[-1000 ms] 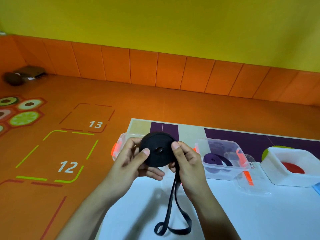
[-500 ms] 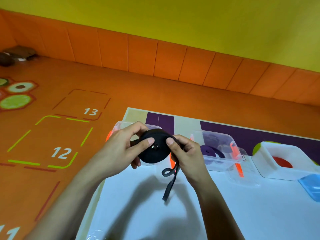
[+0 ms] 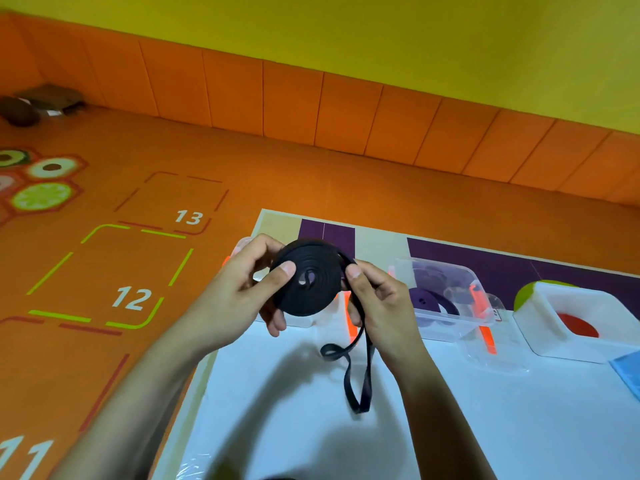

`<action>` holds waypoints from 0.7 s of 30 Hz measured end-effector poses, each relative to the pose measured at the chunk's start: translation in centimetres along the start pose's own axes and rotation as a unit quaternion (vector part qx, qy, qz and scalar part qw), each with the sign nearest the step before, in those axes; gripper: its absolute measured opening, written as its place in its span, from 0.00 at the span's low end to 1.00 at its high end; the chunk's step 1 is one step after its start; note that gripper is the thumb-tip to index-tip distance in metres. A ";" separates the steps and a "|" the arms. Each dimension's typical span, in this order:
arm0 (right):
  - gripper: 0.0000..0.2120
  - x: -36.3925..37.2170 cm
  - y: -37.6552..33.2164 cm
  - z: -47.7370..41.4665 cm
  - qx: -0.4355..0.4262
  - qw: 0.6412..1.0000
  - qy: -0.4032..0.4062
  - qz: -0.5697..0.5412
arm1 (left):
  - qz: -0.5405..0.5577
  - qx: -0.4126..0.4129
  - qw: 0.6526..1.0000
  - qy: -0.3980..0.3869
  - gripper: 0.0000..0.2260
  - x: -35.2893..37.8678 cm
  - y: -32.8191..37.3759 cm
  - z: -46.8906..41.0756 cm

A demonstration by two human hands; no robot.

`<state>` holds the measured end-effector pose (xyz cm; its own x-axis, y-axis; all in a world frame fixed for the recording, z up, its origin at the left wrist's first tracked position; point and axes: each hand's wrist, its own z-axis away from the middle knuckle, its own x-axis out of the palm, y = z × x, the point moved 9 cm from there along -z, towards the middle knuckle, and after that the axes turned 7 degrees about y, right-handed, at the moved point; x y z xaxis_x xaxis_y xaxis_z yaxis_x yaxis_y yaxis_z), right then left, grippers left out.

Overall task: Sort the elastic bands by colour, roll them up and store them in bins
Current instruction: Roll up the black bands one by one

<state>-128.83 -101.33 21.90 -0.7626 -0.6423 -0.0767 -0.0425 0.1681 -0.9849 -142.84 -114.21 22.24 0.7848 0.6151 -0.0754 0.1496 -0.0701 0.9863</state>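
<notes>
Both hands hold a black elastic band (image 3: 306,277) wound into a flat coil above the near edge of the white table (image 3: 450,410). The left hand (image 3: 242,296) pinches the coil at 9 o'clock, thumb on its face; the right hand (image 3: 379,301) grips it at 3 o'clock, and the loose tail (image 3: 360,379) hangs toward 6 o'clock. Beyond, at 2 o'clock, a clear bin (image 3: 446,299) holds a purple roll (image 3: 427,303); farther right a white bin (image 3: 581,320) holds a red roll (image 3: 578,327).

We are seeing open white table (image 3: 450,420) in front of both wrists. Behind, three bins are blocking a straight reach: the left clear bin (image 3: 325,317), the purple-band bin (image 3: 446,299) and the white bin (image 3: 581,323), standing near each other.
</notes>
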 end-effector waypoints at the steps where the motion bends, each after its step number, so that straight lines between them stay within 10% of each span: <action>1: 0.11 0.2 0.1 0.0 -0.002 1.000 -0.008 0.007 | -0.003 0.002 1.000 -0.003 0.09 -0.1 0.2 0.1; 21: 0.13 1.5 0.5 -0.2 0.017 1.000 0.002 -0.018 | -0.067 0.007 0.997 0.023 0.11 0.1 0.3 0.3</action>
<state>-130.17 -102.05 21.32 -0.7637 -0.6443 -0.0410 -0.0477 0.1196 -0.9917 -142.50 -114.41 22.48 0.7286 0.6557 -0.1982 0.2595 0.0035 0.9657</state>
